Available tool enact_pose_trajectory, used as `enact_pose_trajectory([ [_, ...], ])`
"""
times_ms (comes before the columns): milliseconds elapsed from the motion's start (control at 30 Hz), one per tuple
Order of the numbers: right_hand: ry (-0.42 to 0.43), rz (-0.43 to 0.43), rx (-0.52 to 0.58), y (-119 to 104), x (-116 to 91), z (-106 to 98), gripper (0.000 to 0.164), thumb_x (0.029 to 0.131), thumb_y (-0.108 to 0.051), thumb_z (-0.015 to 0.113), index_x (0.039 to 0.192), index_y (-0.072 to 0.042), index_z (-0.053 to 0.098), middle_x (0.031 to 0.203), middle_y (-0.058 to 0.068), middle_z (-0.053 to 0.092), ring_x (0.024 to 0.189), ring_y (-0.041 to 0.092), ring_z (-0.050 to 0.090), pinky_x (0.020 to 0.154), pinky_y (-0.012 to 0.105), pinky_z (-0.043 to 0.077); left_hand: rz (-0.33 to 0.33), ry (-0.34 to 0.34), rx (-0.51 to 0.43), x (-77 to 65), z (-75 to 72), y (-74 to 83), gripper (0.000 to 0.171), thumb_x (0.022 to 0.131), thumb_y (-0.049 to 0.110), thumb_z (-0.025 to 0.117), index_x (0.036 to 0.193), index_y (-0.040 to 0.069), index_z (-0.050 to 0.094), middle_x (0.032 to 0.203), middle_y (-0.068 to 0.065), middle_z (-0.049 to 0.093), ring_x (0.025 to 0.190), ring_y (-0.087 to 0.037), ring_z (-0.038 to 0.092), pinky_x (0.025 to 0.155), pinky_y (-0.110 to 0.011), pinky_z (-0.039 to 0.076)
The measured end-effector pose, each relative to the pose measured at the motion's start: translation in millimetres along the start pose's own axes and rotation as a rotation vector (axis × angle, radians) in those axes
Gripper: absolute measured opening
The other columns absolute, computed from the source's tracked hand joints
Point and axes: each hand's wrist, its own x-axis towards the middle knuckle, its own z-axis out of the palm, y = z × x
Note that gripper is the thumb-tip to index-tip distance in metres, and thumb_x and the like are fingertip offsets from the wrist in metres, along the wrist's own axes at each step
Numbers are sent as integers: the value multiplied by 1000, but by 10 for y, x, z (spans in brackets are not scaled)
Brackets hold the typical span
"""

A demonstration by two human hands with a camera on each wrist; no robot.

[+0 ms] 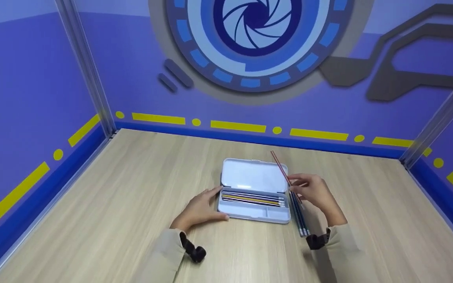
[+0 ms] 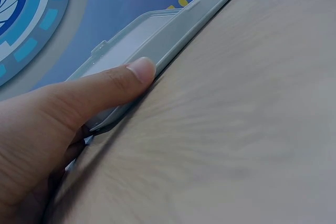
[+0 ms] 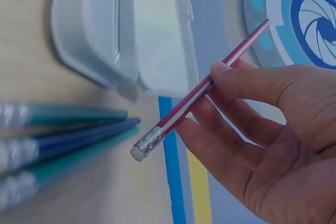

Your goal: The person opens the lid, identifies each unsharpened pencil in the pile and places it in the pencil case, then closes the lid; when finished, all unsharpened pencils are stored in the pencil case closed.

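Note:
A white pencil case (image 1: 246, 211) lies on the table, its lid (image 1: 255, 175) raised at the back. Several striped pencils (image 1: 250, 198), one of them yellow, lie side by side in its rear compartment. My left hand (image 1: 198, 207) grips the case's left end; its thumb (image 2: 123, 82) presses the front side, and its other fingers are partly hidden. Just off the right end of the case, my right hand (image 1: 312, 190) pinches a red-and-white striped pencil (image 3: 191, 97) between thumb and fingers. It is tilted, with its white eraser end (image 3: 147, 142) lowest.
Right of the case, several blue and green pencils (image 1: 298, 218) lie on the wooden table (image 1: 132, 188), below my right hand. Blue-purple panels (image 1: 128, 70) with yellow marks wall the table at the back and sides.

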Motion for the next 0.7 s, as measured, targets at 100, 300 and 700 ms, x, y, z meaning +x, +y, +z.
enact_pose_trajectory([
  [100,-2,-37,-28,-66,37,47,30,87,0,66,116,-3,68,100,18,71,83,23,66,68,37,60,-1,-1,5,0,0,4,102,63,51,85,148,18,39,149,-20,40,139,-44,33,113,-56,29],
  [300,0,-114,-85,-176,92,171,25,84,0,68,108,-6,72,92,13,72,78,20,66,63,28,57,-6,0,-3,3,-4,16,101,63,50,85,148,17,40,149,-21,40,139,-44,32,113,-56,29],
  [700,-122,-134,-138,-350,170,469,24,84,3,68,102,-11,77,91,5,72,78,18,62,73,32,58,-3,2,8,0,10,10,102,63,50,85,148,17,40,149,-20,40,139,-45,32,113,-57,28],
])
